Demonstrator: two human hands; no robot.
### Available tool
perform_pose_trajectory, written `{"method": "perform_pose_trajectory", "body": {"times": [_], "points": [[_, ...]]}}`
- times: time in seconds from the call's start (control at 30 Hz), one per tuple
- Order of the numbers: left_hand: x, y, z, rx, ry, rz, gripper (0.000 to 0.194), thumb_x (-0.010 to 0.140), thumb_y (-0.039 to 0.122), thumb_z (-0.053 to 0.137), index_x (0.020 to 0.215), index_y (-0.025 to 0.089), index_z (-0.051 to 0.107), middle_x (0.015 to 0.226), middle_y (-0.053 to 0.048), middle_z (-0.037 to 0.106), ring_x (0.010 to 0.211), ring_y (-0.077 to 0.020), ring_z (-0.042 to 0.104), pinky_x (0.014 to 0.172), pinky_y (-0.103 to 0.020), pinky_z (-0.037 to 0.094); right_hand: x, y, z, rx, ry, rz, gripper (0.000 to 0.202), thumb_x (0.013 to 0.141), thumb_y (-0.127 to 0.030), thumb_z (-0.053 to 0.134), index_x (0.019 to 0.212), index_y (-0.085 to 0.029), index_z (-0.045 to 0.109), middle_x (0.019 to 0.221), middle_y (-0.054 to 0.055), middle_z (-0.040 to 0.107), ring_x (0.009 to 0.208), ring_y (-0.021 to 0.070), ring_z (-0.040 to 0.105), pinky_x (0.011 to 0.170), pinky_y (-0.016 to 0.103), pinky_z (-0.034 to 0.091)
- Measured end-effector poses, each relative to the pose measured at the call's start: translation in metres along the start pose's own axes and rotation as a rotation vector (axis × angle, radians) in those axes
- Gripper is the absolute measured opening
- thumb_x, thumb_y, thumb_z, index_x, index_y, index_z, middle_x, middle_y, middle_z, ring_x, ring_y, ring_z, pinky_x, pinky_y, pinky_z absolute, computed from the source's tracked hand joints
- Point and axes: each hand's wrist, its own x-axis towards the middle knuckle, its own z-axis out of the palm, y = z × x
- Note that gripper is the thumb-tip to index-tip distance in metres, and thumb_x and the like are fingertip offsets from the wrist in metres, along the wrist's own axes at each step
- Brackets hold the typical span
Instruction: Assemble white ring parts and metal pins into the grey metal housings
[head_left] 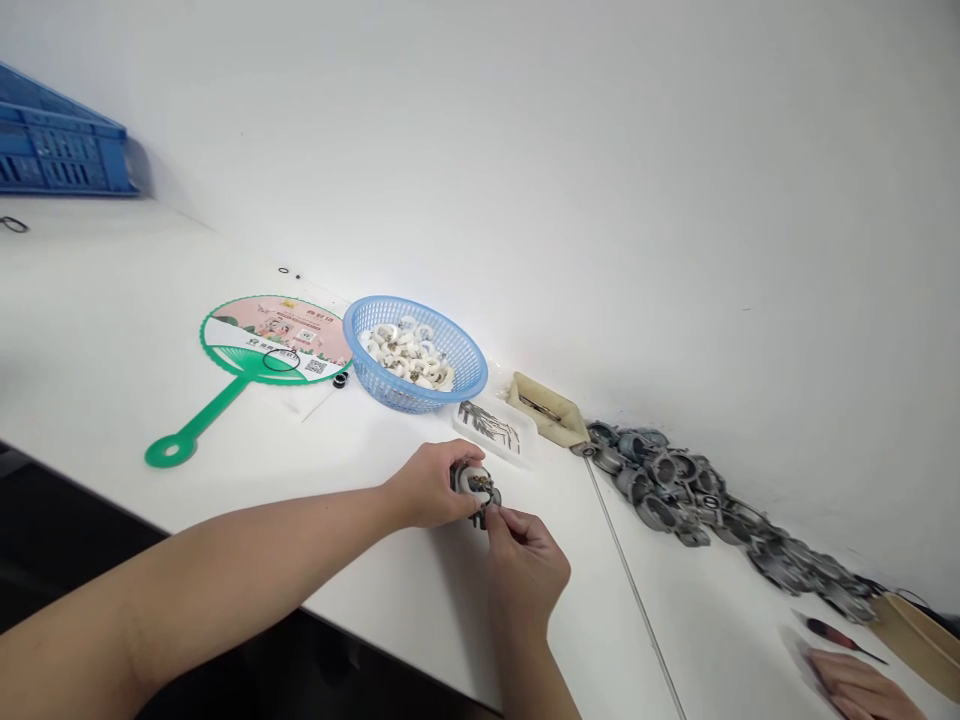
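Note:
My left hand (pixel 431 487) is closed around a grey metal ring-shaped housing (pixel 493 494), holding it just above or on the white table; I cannot tell which. A white plastic ring (pixel 469 478) sits in the housing, with small brass-coloured bits showing at its middle. My right hand (pixel 529 560) is pinched at the housing's near right edge, thumb and index finger together. Whatever those fingertips hold, if anything, is hidden. Just beyond my hands lies a shallow white tray (pixel 525 442) with thin dark metal pieces in it.
Behind stands a blue basket (pixel 480 375) of white rings, beside a green-handled fan (pixel 217 410). A cream tray (pixel 574 428) and a heap of grey metal housings (pixel 664 470) line the wall. Another person's hand (pixel 862 685) is near a screwdriver (pixel 836 638). A blue crate (pixel 67 150) stands far left.

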Motion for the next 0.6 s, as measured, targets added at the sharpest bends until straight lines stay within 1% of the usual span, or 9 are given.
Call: {"method": "perform_pose_trajectory", "body": {"times": [0.13, 0.27, 0.4, 0.6], "points": [[-0.0002, 0.0015, -0.0005, 0.032, -0.001, 0.018, 0.048, 0.059, 0.018, 0.067, 0.106, 0.015, 0.058, 0.098, -0.006, 0.065, 0.083, -0.0189, 0.06, 0.076, -0.029, 0.05, -0.002, -0.0041, 0.0002, -0.027, 0.008, -0.002, 0.016, 0.059, -0.033, 0.07, 0.065, -0.017, 0.067, 0.066, 0.003, 0.069, 0.067, 0.0205, 0.064, 0.063, 0.026, 0.05], [-0.0004, 0.0015, -0.0003, 0.038, 0.011, -0.005, 0.048, 0.06, 0.018, 0.067, 0.107, 0.015, 0.058, 0.099, -0.006, 0.065, 0.084, -0.0187, 0.061, 0.078, -0.03, 0.05, -0.0024, -0.0048, 0.0011, -0.02, 0.011, -0.017, 0.019, 0.06, -0.034, 0.07, 0.069, -0.017, 0.07, 0.07, 0.004, 0.07, 0.07, 0.0217, 0.065, 0.067, 0.028, 0.052], [-0.0005, 0.0002, 0.0005, 0.015, 0.013, -0.018, 0.048, 0.06, 0.019, 0.067, 0.107, 0.015, 0.058, 0.098, -0.006, 0.065, 0.083, -0.018, 0.061, 0.078, -0.029, 0.051, -0.0015, -0.0035, -0.0003, -0.006, -0.036, -0.036, 0.022, 0.061, -0.035, 0.069, 0.073, -0.017, 0.072, 0.075, 0.006, 0.071, 0.073, 0.0226, 0.066, 0.07, 0.03, 0.053], [0.0002, -0.0014, 0.0007, 0.01, 0.014, -0.012, 0.049, 0.061, 0.018, 0.068, 0.108, 0.015, 0.057, 0.098, -0.006, 0.065, 0.084, -0.0183, 0.061, 0.078, -0.029, 0.051, 0.0024, 0.0021, -0.0054, 0.058, -0.116, -0.11, 0.022, 0.062, -0.035, 0.068, 0.074, -0.018, 0.072, 0.078, 0.006, 0.071, 0.073, 0.0213, 0.065, 0.071, 0.031, 0.052]]}}
